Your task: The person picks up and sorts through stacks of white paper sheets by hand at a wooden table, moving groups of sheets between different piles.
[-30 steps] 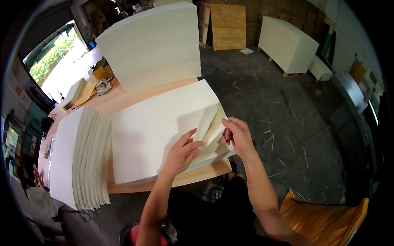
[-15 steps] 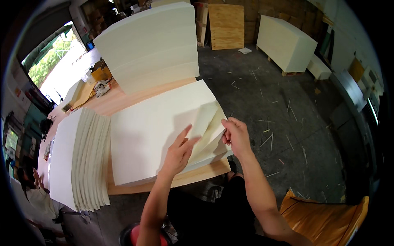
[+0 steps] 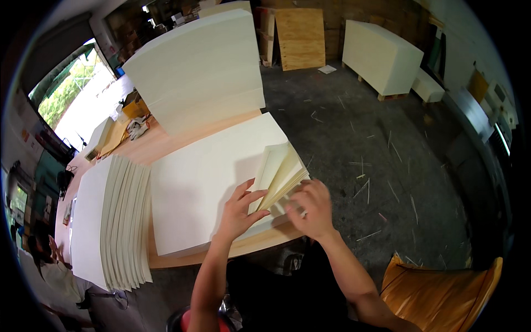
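A thick stack of large white paper sheets (image 3: 204, 177) lies on the wooden table in front of me. At its near right corner several sheets are turned up and folded back, their edges fanned into a cream wedge (image 3: 287, 174). My left hand (image 3: 240, 213) has its thumb and fingers around the lower end of this fold. Close by, at the stack's right edge, is my right hand (image 3: 312, 207), its fingers bent and blurred by motion. Whether it touches the sheets is unclear.
Left of the stack stands a fanned pile of white sheets (image 3: 113, 221); behind it rises a tall white stack (image 3: 193, 66). Gloves (image 3: 137, 127) lie on the table (image 3: 221, 124). Scraps litter the floor (image 3: 354, 138). Another person (image 3: 52, 271) is at lower left.
The sheet corner has been folded further back and its edges now fan out. My left hand has closed in on the fold; my right hand has moved down from the corner.
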Demonstrator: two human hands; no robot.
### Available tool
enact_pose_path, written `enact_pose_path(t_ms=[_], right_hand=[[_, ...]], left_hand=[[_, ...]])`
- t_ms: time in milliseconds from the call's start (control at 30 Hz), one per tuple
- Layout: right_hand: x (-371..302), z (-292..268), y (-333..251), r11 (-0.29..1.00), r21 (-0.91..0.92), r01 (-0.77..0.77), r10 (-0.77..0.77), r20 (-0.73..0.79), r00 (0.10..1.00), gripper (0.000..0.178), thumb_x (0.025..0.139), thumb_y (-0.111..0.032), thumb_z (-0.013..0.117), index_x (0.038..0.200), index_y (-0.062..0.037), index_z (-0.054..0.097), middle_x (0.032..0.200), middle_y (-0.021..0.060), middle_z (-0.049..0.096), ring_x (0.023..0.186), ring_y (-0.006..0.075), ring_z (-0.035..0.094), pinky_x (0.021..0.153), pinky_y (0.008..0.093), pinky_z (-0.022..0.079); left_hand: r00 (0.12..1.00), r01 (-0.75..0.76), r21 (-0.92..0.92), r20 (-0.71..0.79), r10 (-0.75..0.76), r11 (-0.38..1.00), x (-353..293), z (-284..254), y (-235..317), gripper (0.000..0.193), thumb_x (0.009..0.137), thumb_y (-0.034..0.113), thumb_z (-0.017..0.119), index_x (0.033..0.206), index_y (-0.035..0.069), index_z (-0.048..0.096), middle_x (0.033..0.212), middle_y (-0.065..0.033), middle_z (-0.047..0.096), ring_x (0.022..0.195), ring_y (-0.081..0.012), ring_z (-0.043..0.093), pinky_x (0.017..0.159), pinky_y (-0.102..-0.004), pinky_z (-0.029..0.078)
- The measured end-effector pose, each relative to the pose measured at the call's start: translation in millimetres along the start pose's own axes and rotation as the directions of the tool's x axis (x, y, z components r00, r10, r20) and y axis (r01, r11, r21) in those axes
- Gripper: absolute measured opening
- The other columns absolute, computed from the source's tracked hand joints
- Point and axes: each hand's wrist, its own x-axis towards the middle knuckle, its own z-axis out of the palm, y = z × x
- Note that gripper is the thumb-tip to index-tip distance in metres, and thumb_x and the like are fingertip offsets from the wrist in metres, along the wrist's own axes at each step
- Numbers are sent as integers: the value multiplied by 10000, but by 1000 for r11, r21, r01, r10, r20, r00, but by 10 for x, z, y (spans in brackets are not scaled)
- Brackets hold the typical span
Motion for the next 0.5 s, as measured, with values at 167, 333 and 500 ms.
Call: enact_pose_path(t_ms=[167, 333, 500], right_hand=[[-151, 70, 31, 978, 144, -150, 61, 490, 869, 493, 823, -356, 708, 1264, -139, 670, 1302, 154, 607, 1370, 317, 452, 1210, 581, 112], [-110, 55, 14, 970, 169, -175, 68, 501, 863, 514, 831, -373, 701, 1282, -128, 668, 1360, 168, 576, 1426, 311, 390, 1218, 598, 73], [-67, 46, 33, 947, 226, -228, 100, 465, 879, 370, 865, -281, 686, 1180, -88, 699, 1269, 156, 629, 1309, 303, 510, 1192, 523, 230]], left_hand=[[965, -234, 351, 197, 172, 907, 16, 3, 274, 561, 718, 198, 865, 1252, 192, 691, 1510, -158, 481, 1130, -272, 659, 878, -388, 575], [975, -216, 348, 117, 186, 912, 39, 61, 175, 580, 790, 258, 805, 1343, 221, 634, 1530, -91, 462, 1030, -246, 685, 808, -372, 590], [978, -199, 365, 130, 162, 909, 115, 95, 112, 574, 806, 256, 792, 1347, 171, 619, 1365, -88, 608, 1056, -271, 682, 835, -370, 585]])
